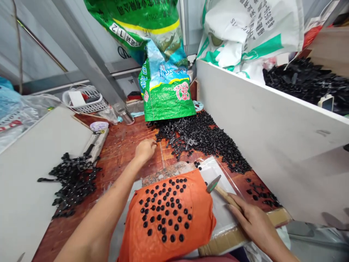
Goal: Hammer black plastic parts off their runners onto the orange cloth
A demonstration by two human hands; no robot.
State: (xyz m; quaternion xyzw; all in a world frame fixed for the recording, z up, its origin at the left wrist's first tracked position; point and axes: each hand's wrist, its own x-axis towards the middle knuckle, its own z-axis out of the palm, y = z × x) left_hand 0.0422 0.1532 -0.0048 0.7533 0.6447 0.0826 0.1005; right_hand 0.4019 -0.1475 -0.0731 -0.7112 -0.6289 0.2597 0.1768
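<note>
My right hand (252, 218) grips the wooden handle of a small hammer (213, 183), its grey-green head over the right edge of an orange cloth (200, 214). Rows of small round black pieces (163, 220) are set across this cloth. My left hand (146, 150) reaches forward over the red-brown tabletop, its fingers closed by the left edge of a large pile of small black plastic parts (209, 138). Whatever is between those fingertips is too small to make out.
A green and blue woven bag (169, 98) stands behind the pile. A white board (267, 123) walls off the right side, with more black parts (302, 82) beyond it. Linked black pieces (75, 183) lie at left. A metal cup (125, 114) and white basket (87, 103) sit at the back.
</note>
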